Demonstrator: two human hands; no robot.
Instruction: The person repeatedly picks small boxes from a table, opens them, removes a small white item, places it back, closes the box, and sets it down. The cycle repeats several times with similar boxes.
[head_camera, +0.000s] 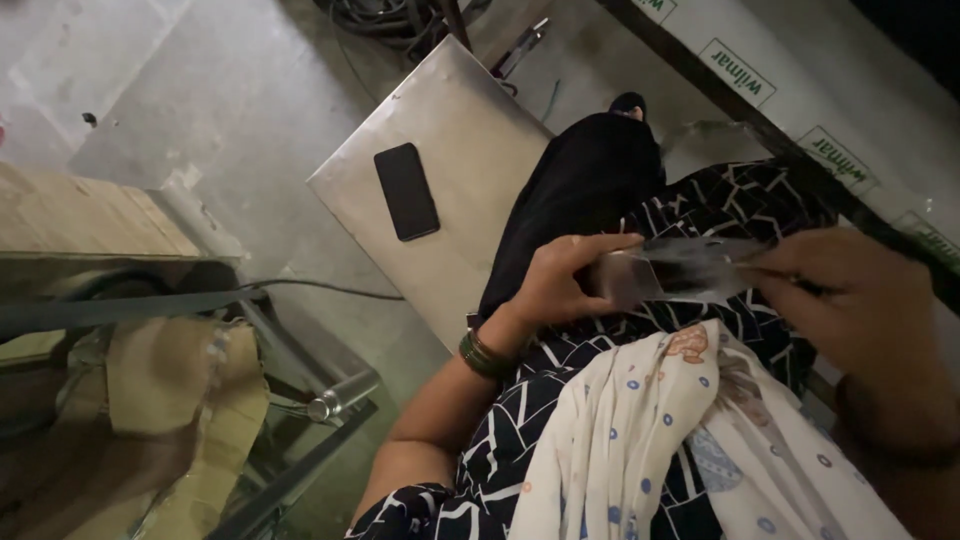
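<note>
My left hand (560, 285) grips the left end of a clear, shiny plastic wrapper (680, 268) held over my lap. At the wrapper's right end, my right hand (860, 300) pinches it; motion blur hides the details. Green bangles (482, 355) circle my left wrist. A white cloth with blue and orange dots (650, 440) lies across my patterned black-and-white garment (520, 420), just below both hands.
A black phone (406, 190) lies on a tilted metal sheet (460, 120) on the concrete floor (200, 90). At left are cardboard (80, 215), a dark strap (120, 305) and a metal tube (340, 398). A white printed board (800, 110) runs along the upper right. Cables (385, 18) lie at the top.
</note>
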